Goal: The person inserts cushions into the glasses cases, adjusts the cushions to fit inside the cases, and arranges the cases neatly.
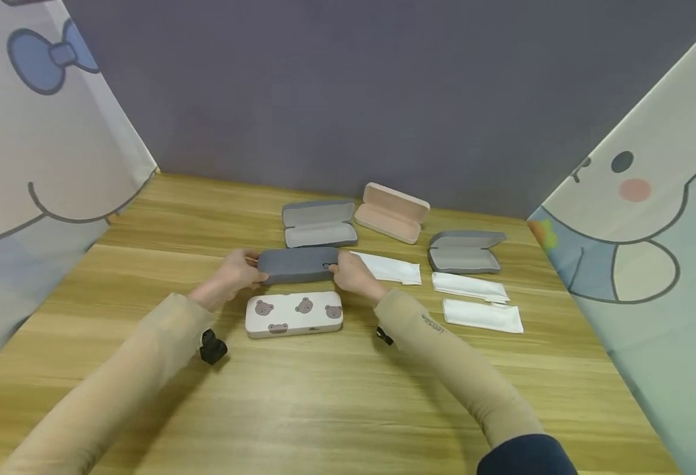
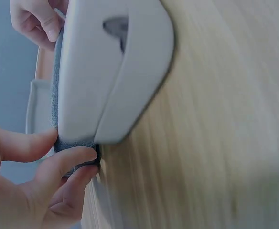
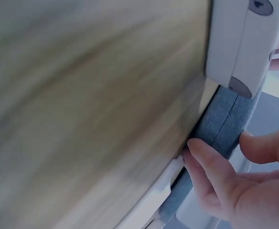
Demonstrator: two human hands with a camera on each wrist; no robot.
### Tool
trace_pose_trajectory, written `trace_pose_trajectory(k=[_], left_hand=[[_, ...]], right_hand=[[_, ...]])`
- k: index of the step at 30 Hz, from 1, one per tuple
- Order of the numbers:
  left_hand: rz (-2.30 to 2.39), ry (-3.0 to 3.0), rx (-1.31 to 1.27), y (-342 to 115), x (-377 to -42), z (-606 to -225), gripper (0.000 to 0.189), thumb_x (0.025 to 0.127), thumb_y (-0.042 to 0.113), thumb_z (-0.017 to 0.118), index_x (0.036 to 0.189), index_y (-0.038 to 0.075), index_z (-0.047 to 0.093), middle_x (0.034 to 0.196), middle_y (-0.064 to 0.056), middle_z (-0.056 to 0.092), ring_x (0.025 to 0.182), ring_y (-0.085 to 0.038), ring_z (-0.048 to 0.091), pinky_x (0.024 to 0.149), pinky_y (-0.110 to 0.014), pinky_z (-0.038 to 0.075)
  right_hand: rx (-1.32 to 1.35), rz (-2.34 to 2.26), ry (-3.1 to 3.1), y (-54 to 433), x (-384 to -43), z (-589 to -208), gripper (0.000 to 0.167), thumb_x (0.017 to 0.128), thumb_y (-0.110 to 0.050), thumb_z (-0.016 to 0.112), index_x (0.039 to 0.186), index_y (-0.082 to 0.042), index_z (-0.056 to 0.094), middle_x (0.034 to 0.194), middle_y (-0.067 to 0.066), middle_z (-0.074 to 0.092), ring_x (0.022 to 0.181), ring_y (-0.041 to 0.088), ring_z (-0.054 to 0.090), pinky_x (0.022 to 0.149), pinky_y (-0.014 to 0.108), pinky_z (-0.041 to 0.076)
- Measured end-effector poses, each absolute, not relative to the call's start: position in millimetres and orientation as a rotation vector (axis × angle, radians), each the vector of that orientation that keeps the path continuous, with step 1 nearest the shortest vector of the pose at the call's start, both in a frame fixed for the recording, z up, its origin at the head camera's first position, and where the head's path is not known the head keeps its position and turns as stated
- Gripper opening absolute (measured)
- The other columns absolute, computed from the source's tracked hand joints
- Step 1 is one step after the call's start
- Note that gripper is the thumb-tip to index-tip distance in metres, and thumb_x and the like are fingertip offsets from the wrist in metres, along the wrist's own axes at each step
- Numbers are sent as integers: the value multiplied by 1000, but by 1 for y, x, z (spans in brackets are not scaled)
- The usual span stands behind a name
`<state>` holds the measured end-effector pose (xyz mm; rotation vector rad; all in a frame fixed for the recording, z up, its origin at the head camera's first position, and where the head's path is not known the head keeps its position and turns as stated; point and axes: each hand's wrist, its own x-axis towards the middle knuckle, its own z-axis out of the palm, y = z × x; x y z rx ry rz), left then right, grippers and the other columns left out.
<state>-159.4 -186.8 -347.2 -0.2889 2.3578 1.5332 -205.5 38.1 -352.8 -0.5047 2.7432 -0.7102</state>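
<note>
A closed dark grey glasses case (image 1: pixel 297 265) lies crosswise between both hands in the head view. My left hand (image 1: pixel 237 274) grips its left end, thumb and fingers bent about the corner in the left wrist view. At the other end my right hand (image 1: pixel 355 272) holds it, thumb on one face and fingers along the side in the right wrist view. A small glasses mark (image 1: pixel 327 265) shows on the lid beside the right thumb. Just in front lies a closed white glasses case (image 1: pixel 293 315) printed with brown bear heads; it hides part of the grey case in both wrist views.
Behind stand an open grey case (image 1: pixel 320 224) and an open pink case (image 1: pixel 392 212). Another open grey case (image 1: pixel 465 252) is at the right. Folded white cloths (image 1: pixel 390 268) lie beside the right hand and farther right (image 1: pixel 481 315) on the wooden table (image 1: pixel 300 409).
</note>
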Motion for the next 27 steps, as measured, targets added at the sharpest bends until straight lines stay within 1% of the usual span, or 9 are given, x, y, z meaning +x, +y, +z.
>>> trace_pose_trajectory(k=[1,5,9,11,13,17,19,21,27], left_hand=[[1526,2361,-285,-190,-158,-347,62,92,-7,52,144,-16,19,141,-38,34,120,-40,51,101,-41,49],[1480,2401,-261,-207,-154,-344,64,92,-6,52,143,-19,17,141,-40,31,123,-45,48,102,-43,48],[1399,2482,-231,-227,-152,-342,64,91,-5,51,142,-22,16,137,-43,31,120,-46,49,98,-43,51],[1363,2516,-226,-238,-150,-343,64,90,-5,51,141,-22,17,136,-43,32,118,-45,49,95,-42,53],[1335,2534,-226,-247,-149,-343,64,91,-4,51,141,-22,17,136,-44,32,118,-47,48,93,-41,54],[1305,2535,-223,-261,-143,-342,65,91,-1,52,141,-22,16,136,-45,31,120,-50,48,91,-38,55],[1307,2522,-221,-266,-140,-341,66,91,-1,52,141,-23,15,137,-46,30,121,-51,47,92,-39,55],[1302,2510,-227,-271,-137,-339,67,92,-1,53,141,-23,14,138,-46,29,122,-52,46,93,-40,54],[1294,2496,-263,-284,-131,-337,68,92,-2,53,142,-22,11,141,-47,24,126,-53,42,96,-40,52]], right_hand=[[-520,-700,2734,35,-206,-352,30,100,-14,47,117,10,54,97,20,63,81,25,56,75,34,50],[-539,-668,2715,17,-206,-349,29,101,-16,47,112,9,56,86,12,55,72,18,48,66,27,44],[-563,-621,2691,-5,-206,-348,26,102,-19,46,92,1,60,71,3,47,59,13,43,55,21,39],[-594,-599,2684,-16,-206,-348,30,102,-20,46,79,-4,58,63,1,43,52,10,40,49,19,36],[-609,-592,2668,-25,-207,-348,33,102,-20,45,72,-8,53,60,-1,39,47,9,36,46,18,34],[-608,-603,2643,-39,-209,-344,30,101,-19,48,73,-8,50,59,-1,34,46,8,33,45,18,33],[-620,-590,2629,-44,-210,-342,27,100,-20,51,75,-8,51,59,-2,33,47,8,32,47,18,33],[-621,-586,2599,-48,-212,-338,29,99,-20,53,73,-8,49,56,-3,32,45,8,30,46,18,33],[-674,-507,2570,-59,-217,-332,51,96,-23,58,53,-14,34,44,-5,22,38,6,23,40,18,26]])
